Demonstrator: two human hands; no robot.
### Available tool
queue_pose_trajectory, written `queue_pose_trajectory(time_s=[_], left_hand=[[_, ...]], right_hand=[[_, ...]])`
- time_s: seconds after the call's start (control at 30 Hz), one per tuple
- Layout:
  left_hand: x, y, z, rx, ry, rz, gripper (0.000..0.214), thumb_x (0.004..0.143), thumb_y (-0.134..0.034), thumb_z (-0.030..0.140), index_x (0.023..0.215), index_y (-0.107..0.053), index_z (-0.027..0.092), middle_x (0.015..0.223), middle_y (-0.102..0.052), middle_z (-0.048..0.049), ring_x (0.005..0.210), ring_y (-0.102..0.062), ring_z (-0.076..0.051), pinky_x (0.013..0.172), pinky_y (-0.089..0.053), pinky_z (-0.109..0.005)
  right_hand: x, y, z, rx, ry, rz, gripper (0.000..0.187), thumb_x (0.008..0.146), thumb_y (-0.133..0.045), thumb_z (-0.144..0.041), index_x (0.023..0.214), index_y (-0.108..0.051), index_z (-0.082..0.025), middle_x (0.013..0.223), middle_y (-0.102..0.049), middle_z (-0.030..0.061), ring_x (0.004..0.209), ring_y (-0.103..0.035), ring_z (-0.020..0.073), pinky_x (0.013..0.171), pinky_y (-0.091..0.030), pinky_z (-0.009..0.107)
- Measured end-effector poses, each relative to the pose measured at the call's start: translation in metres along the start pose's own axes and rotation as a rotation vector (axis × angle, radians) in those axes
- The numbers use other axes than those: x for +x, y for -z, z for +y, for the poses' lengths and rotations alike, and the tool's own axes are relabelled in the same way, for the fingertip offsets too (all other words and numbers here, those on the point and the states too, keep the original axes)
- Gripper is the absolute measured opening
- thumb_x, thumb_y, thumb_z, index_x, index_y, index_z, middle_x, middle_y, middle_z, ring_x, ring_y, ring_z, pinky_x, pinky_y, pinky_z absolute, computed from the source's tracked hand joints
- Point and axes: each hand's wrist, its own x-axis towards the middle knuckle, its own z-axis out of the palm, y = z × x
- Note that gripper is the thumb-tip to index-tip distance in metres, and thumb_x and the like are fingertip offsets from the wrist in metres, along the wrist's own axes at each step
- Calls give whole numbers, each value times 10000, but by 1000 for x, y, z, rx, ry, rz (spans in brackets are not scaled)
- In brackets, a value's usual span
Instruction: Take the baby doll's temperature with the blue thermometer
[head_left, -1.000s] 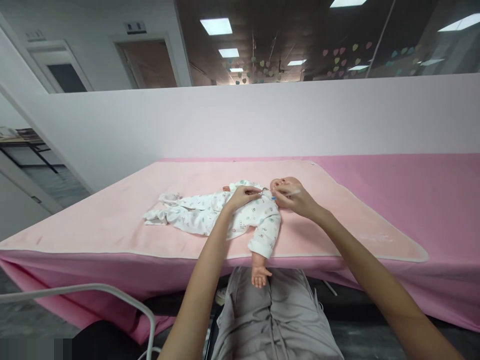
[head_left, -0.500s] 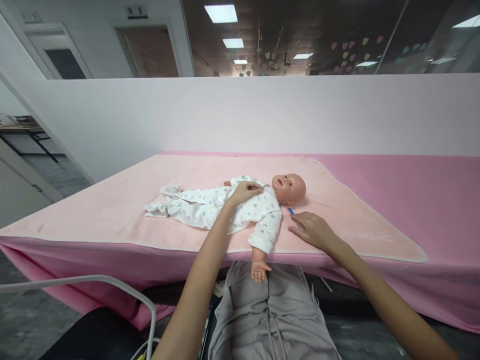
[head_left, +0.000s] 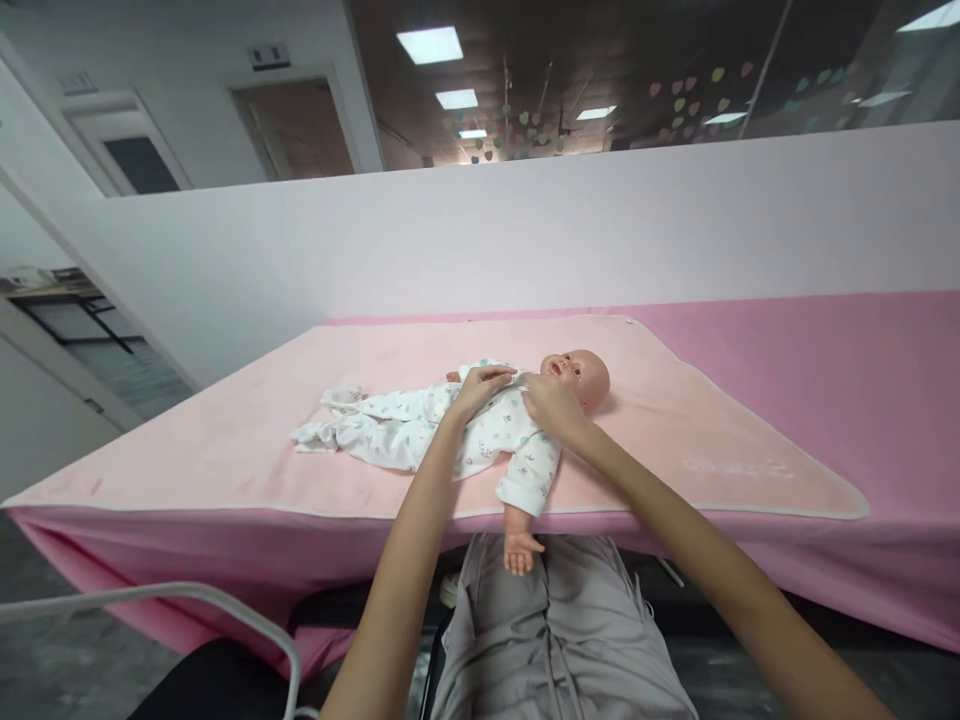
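Note:
A baby doll (head_left: 576, 366) lies on its back with its head to the right, dressed in a white patterned romper (head_left: 390, 440). At the romper's neck opening, my left hand (head_left: 484, 388) rests on the chest, its bent fingers pinching the cloth. My right hand (head_left: 551, 405) is closed beside it at the collar, just below the doll's chin. The slim blue-ended stick seen in it earlier is now hidden by the fingers. One doll arm (head_left: 520, 540) hangs over the near table edge, above my lap.
A peach mat (head_left: 225, 430) lies under the doll on a pink tablecloth (head_left: 847, 390). A white partition (head_left: 525, 240) stands along the back. At the lower left a pale curved tube (head_left: 187, 592) crosses beside a black seat (head_left: 210, 685).
My right hand has moved left and up from the mat beside the doll's head to its collar. My left hand has stayed on the chest. The view has tilted slightly.

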Motion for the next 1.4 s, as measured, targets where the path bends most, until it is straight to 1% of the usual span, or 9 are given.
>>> queue_pose_trajectory(time_s=[0.03, 0.1, 0.23, 0.4, 0.53, 0.8, 0.9, 1.07, 1.4], left_hand=[[1, 0, -1, -26, 3, 0, 277, 653, -678, 318, 876, -713, 157, 949, -693, -75, 963, -587, -223, 899, -415, -343], [2, 0, -3, -98, 14, 16, 314, 625, -701, 318, 894, -705, 157, 952, -692, -76, 945, -597, -220, 897, -426, -350], [6, 2, -7, -135, 29, 28, 356, 599, -728, 328, 906, -696, 150, 941, -695, -84, 932, -609, -220, 896, -435, -355], [5, 4, -9, -149, 37, 52, 381, 572, -747, 330, 898, -691, 141, 869, -706, -76, 876, -628, -214, 861, -455, -349], [3, 4, -9, -89, 51, 75, 349, 571, -746, 313, 871, -696, 141, 836, -709, -69, 837, -633, -206, 827, -467, -337], [3, 4, -9, -52, 73, 63, 300, 577, -732, 307, 824, -706, 141, 780, -710, -62, 804, -639, -209, 796, -483, -337], [0, 5, -4, -18, 41, 23, 292, 615, -706, 339, 829, -715, 141, 832, -713, -67, 876, -626, -229, 829, -470, -348], [-5, 5, 3, -4, -7, -146, 421, 605, -728, 319, 986, -688, 144, 1019, -682, -94, 979, -599, -254, 891, -438, -377], [-5, 5, 3, 119, -18, -101, 355, 664, -676, 401, 902, -712, 141, 931, -704, -84, 893, -610, -231, 826, -441, -335]], right_hand=[[11, -7, -4, -5, -14, -17, 257, 816, -422, -127, 1014, -583, -103, 889, -662, 147, 798, -603, 223, 676, -418, 295], [25, -20, -7, 28, -10, 26, 276, 768, -449, -88, 1007, -585, -79, 857, -655, 172, 766, -597, 236, 664, -419, 309], [29, -41, 0, 72, 9, 123, 362, 739, -444, -77, 1077, -564, -128, 925, -645, 126, 837, -572, 222, 725, -425, 308], [20, -49, 9, 218, 146, 376, 441, 719, -374, -38, 1097, -563, -164, 872, -609, 80, 781, -529, 203, 683, -426, 309], [17, -50, 9, 291, 228, 475, 397, 754, -360, -26, 1038, -589, -185, 870, -590, 72, 826, -518, 193, 746, -433, 310], [16, -50, 10, 396, 209, 451, 256, 806, -426, -66, 860, -639, -197, 811, -588, 49, 834, -502, 185, 762, -429, 309], [16, -51, 9, 437, 162, 455, 257, 823, -420, -83, 903, -635, -200, 823, -594, 47, 826, -520, 180, 759, -437, 302], [16, -51, 7, 500, 71, 468, 272, 851, -391, -117, 1025, -589, -184, 955, -604, 69, 915, -548, 184, 836, -447, 318], [13, -49, 3, 526, 66, 472, 258, 885, -366, -172, 1046, -566, -189, 981, -603, 74, 950, -559, 180, 857, -454, 316]])
